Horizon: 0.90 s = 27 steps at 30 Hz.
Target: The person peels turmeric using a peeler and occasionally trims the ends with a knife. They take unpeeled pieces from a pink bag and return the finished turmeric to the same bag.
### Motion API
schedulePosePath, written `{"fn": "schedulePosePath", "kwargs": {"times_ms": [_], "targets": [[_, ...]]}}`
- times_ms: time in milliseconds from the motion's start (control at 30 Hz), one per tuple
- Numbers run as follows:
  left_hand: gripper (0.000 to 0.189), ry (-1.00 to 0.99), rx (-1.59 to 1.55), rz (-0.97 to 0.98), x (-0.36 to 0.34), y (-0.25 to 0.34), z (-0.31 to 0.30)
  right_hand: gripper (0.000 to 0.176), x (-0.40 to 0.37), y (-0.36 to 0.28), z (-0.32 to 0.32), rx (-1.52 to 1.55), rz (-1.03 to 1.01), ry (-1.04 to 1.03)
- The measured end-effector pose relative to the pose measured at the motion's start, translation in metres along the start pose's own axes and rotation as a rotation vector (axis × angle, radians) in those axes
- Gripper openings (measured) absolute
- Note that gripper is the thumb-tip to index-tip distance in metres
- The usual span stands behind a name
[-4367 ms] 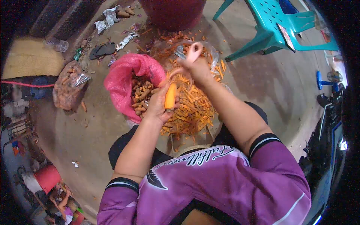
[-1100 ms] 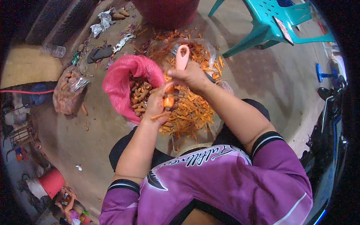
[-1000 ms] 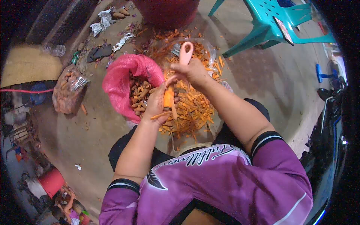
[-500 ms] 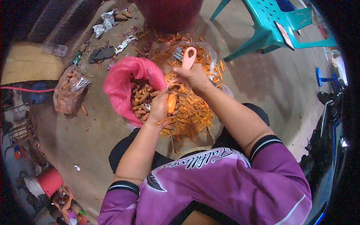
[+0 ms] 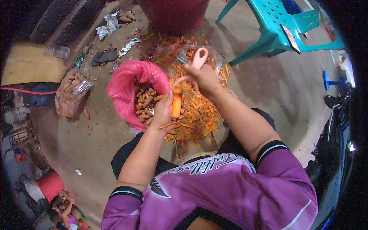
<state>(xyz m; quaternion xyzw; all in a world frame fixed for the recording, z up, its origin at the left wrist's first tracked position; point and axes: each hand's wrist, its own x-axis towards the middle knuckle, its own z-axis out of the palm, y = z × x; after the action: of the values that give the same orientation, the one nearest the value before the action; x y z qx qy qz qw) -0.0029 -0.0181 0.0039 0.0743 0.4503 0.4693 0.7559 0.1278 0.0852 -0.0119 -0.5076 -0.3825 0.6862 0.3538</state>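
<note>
My left hand (image 5: 162, 111) is wrapped round a carrot (image 5: 176, 106), whose side facing up is bare bright orange. A thin orange strip hangs by the heel of that hand. In my right hand (image 5: 207, 79) is a pink peeler (image 5: 200, 58), its looped handle pointing away from me. The peeler's curved head lies near the carrot's far end; blur hides whether its blade touches. Beneath both hands spreads a heap of orange peelings (image 5: 201, 120). Close by on the left, an open pink woven sack (image 5: 117, 90) holds many brownish, unpeeled roots (image 5: 145, 103).
A large dark red container (image 5: 172, 15) stands beyond the peelings. To the right is a green plastic chair (image 5: 264, 42) with a phone-like object on it. A clear bag of roots (image 5: 73, 96) and a dark slipper (image 5: 104, 57) lie left. Another person (image 5: 69, 212) shows lower left.
My right hand and the peeler have shifted slightly right, away from my left hand. More of the carrot's orange side now shows.
</note>
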Motion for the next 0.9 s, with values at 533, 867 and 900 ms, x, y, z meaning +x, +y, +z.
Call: {"fn": "schedulePosePath", "kwargs": {"times_ms": [533,867,900], "targets": [[0.032,-0.024,-0.033,-0.067,0.003,0.000,-0.007,0.027,-0.006,-0.019,-0.002,-0.147,-0.022,0.029],[0.030,-0.114,-0.268,-0.182,0.010,-0.004,-0.014,0.026,0.017,0.007,-0.012,-0.113,-0.089,0.186],[0.030,-0.072,-0.234,-0.142,0.011,-0.005,-0.013,0.026,0.018,0.011,-0.014,-0.034,-0.122,0.199]]}}
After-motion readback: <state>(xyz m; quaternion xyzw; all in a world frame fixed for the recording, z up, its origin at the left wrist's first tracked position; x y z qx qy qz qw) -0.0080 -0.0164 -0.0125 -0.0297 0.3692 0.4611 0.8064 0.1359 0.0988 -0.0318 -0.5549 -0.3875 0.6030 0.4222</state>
